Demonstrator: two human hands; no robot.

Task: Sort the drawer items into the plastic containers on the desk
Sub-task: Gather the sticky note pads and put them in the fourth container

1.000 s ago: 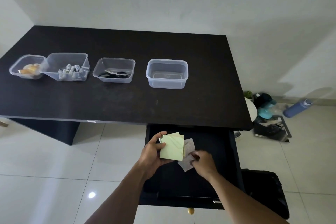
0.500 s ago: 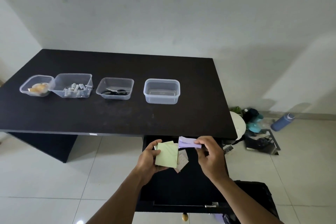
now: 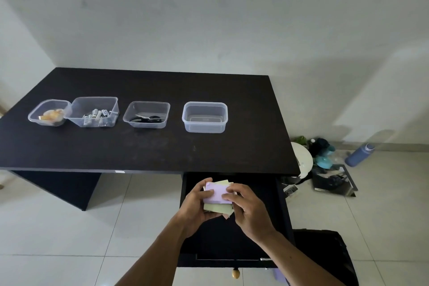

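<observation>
Two hands share one small stack of paper notes (image 3: 220, 201) above the open drawer (image 3: 255, 204), just off the desk's front edge near its right corner. A purple note (image 3: 217, 194) lies on top, and pale green notes (image 3: 219, 208) show beneath it, their corners poking out at the far and near sides. The left hand (image 3: 196, 205) cups the stack from below and from the left, its thumb curled over the purple note's edge. The right hand (image 3: 250, 210) pinches the stack's right side, fingertips pressed onto the purple note. A round knob (image 3: 235, 273) sits on the drawer's front panel.

On the desk (image 3: 162, 151) four clear plastic containers stand in a row — from the left edge to about the middle, well back from the front edge. The empty container (image 3: 205, 128) is the rightmost. Apart from it to the left, the second container (image 3: 148, 102) holds black-handled scissors (image 3: 148, 119). The third container (image 3: 92, 102) holds batteries (image 3: 97, 114) and touches the leftmost container (image 3: 34, 116), which holds orange-yellow things too small to identify.

On the tiled floor beyond the desk's right edge lies a blue bottle (image 3: 358, 154) — tilted. A white round object (image 3: 301, 158) sits by the right front corner amid dark clutter.
</observation>
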